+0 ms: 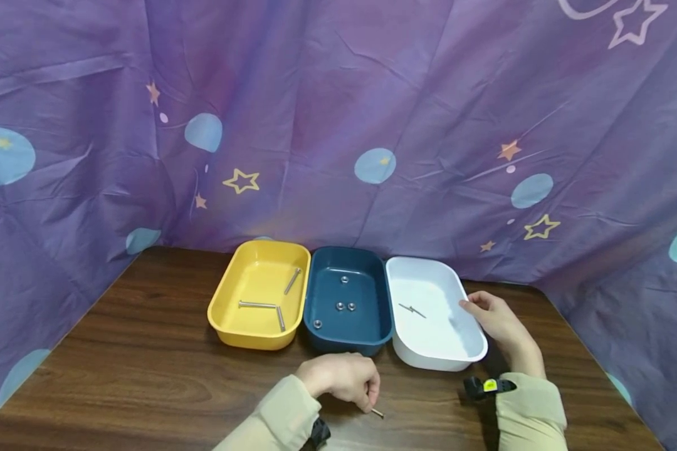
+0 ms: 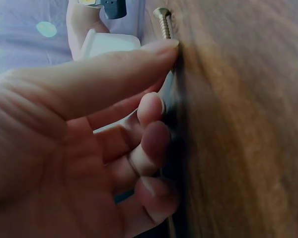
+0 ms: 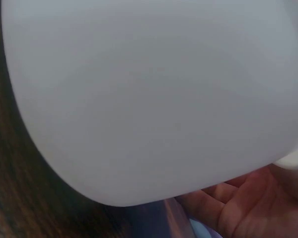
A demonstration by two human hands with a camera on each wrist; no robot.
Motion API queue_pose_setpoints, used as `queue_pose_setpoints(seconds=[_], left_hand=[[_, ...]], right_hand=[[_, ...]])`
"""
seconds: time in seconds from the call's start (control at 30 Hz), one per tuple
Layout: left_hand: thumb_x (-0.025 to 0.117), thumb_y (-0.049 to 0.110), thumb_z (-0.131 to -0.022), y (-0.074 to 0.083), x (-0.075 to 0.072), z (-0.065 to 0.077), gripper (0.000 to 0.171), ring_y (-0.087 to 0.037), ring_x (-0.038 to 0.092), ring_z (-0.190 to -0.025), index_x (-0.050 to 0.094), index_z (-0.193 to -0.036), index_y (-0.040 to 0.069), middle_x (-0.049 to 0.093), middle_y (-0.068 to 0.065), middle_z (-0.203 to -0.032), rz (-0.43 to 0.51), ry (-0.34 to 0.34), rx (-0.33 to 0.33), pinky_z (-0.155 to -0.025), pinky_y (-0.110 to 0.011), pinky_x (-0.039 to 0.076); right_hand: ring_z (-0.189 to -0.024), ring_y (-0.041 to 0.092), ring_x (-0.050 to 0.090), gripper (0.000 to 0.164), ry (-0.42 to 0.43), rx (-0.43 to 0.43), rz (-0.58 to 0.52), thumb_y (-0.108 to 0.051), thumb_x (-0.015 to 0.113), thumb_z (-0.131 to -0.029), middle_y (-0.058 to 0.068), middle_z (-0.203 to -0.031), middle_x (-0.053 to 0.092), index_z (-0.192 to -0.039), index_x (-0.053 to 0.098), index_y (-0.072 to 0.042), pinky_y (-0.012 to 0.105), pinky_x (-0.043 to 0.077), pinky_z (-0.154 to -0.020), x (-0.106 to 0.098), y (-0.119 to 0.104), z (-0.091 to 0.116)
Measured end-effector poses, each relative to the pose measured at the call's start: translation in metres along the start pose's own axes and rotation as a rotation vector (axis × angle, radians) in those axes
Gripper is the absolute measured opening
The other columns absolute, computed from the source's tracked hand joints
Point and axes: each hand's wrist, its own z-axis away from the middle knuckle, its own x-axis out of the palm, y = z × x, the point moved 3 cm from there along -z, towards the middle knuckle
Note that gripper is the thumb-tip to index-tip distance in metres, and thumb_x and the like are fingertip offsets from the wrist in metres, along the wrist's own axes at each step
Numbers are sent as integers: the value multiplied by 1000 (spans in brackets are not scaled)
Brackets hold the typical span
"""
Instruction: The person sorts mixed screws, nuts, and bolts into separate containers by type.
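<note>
Low over the table in front of the trays, my left hand (image 1: pixel 346 381) pinches a brass-coloured screw (image 1: pixel 377 413) between thumb and fingers. In the left wrist view the head and thread of this screw (image 2: pixel 162 21) stick out past the thumb tip, close to the wood. My right hand (image 1: pixel 499 322) grips the right rim of a white tray (image 1: pixel 437 347), thumb over the edge and the other fingers outside. Thin grey screw-like pieces (image 1: pixel 412 310) lie crossed inside it. The right wrist view is mostly filled by the tray's white wall (image 3: pixel 154 109), which hides part of that hand.
Left of the white tray stand a dark blue tray (image 1: pixel 346 338) with several nuts (image 1: pixel 345 280) and a yellow tray (image 1: pixel 254 341) with three long bolts (image 1: pixel 257 305). All are side by side on the brown wooden table (image 1: pixel 146 376). A purple patterned cloth (image 1: pixel 316 94) hangs behind.
</note>
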Motion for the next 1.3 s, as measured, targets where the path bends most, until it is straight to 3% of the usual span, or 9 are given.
queue_pose_setpoints(seconds=[0.17, 0.77, 1.03, 1.3], left_hand=[[79, 18, -77, -2, -1, 1, 19, 0, 48, -61, 65, -67, 25, 56, 16, -64, 27, -26, -12, -57, -17, 40], [73, 16, -86, 5, -5, -3, 14, 2, 49, -63, 67, -75, 23, 57, 15, -68, 128, -33, 141, -59, -15, 41], [71, 16, -88, 16, -15, -6, 12, 4, 46, -64, 67, -79, 22, 54, 16, -70, 111, 17, 218, -60, -13, 39], [65, 16, -94, 38, -20, -17, 10, 5, 43, -61, 65, -84, 19, 50, 15, -69, 102, 41, 307, -58, -12, 38]], right_hand=[[-79, 15, 55, 35, 8, -11, 16, -26, 57, -99, 9, -94, 61, -113, 53, 6, 28, 47, -66, 0, -1, -1], [-76, 15, 55, 35, 6, -1, -4, -25, 59, -99, 8, -89, 60, -112, 53, 7, 28, 47, -63, 0, -1, 0], [-77, 15, 54, 36, 16, -14, 0, -25, 60, -98, 7, -90, 58, -112, 53, 7, 29, 47, -63, -5, -6, -2], [-76, 17, 54, 36, 18, 3, 9, -25, 61, -98, 8, -88, 58, -112, 54, 8, 30, 47, -61, 0, 2, 0]])
